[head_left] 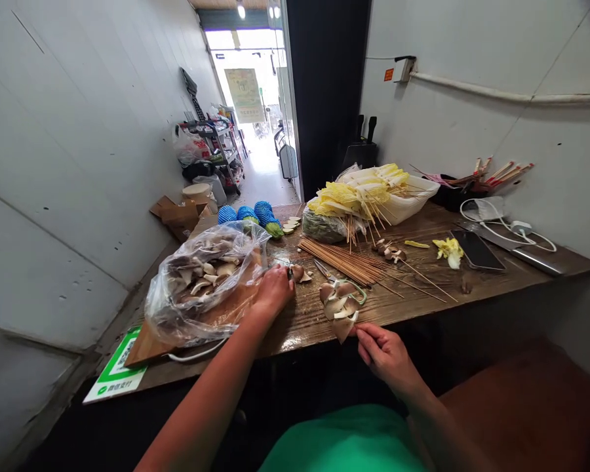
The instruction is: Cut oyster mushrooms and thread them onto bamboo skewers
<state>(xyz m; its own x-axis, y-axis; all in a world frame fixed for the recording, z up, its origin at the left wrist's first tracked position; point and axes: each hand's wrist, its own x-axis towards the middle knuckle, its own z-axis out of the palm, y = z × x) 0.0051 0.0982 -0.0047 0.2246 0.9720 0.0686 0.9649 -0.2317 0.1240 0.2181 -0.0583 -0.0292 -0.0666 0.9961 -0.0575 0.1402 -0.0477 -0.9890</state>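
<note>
My right hand (pixel 384 354) is closed in a pinch at the lower end of an oyster mushroom skewer (pixel 341 303), which is threaded with several grey-brown pieces. The skewer's stick is mostly hidden by the mushrooms and my fingers. My left hand (pixel 275 288) rests low over the table with curled fingers, right beside loose mushroom pieces (pixel 301 273); what lies under its fingertips is hidden. To its left, an open clear plastic bag (pixel 164 298) holds many mushrooms (pixel 201 278). Scissors (pixel 324 270) with a pale green handle lie partly behind the skewer.
Bare bamboo sticks (pixel 339 261) are spread mid-table. Behind them, skewered cabbage leaves (pixel 354 196) fill a white tub (pixel 420 196). Finished-looking mushroom skewers (pixel 391 252), a phone (pixel 479 250) and a large knife (pixel 535 257) lie rightward. Netted green vegetables (pixel 268 219) are at the back; a wooden board (pixel 147 344) sits under the bag.
</note>
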